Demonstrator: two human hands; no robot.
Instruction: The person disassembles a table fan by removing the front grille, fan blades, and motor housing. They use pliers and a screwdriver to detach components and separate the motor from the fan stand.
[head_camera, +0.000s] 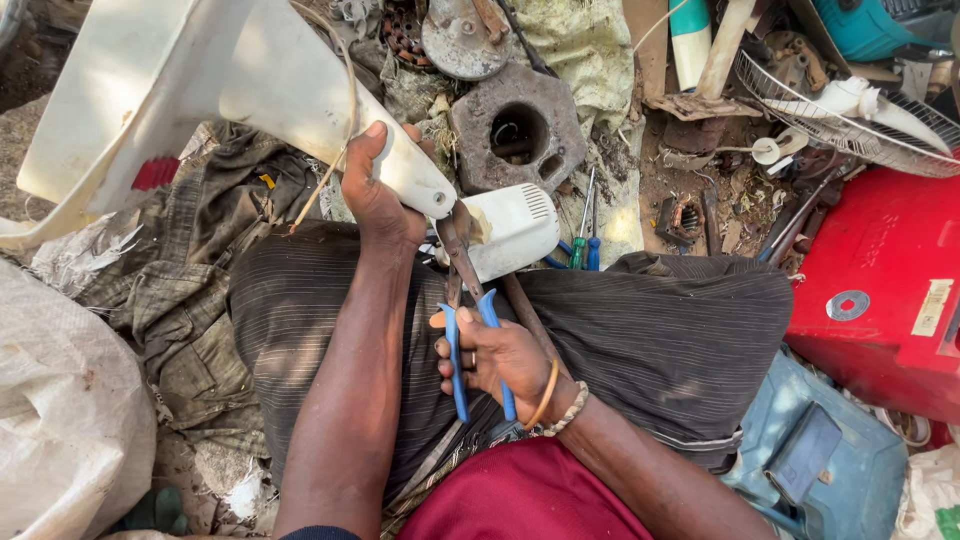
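Right over the lap, the blue-handled steel pliers (468, 300) are what I'm watching: my right hand (500, 362) is closed around the two rubbery grips, and the dull metal nose points up at the end of the white plastic fan neck (400, 170). My left hand (375, 190) is wrapped round that smooth, tapered neck, thumb on top, holding it steady. Just past the tip sits a white plastic motor cover with vent slots (515, 225), touching or nearly so, can't quite tell.

My take on doing this bit well: keep the neck pinned hard so it doesn't twist, squeeze the grips evenly, and bite squarely so the nose doesn't skid off slick plastic.

Further out it's all rough stuff: a rusty hexagonal cast-metal block with a round hole (515, 125), a couple of blue and green-handled screwdrivers (583, 245) in the dirt, a white wire fan guard (850, 120) top right, a glossy red metal case (880, 270) beside my knee, and crumpled grey cloth (190, 260) on the left.
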